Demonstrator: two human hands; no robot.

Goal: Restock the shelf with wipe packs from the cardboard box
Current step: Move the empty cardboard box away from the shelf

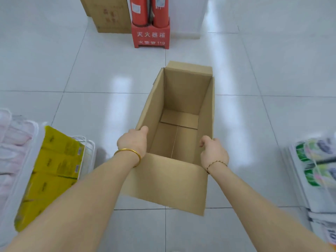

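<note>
Between both hands, cardboard box (183, 99) stands mouth-up, long axis running away.

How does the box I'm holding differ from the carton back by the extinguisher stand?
The held cardboard box is open with flaps out, and its visible interior holds no packs; the far carton looks closed. The left hand and right hand grip the held box's side walls; nothing touches the far carton, which bears red print. Both are plain brown cardboard.
</note>
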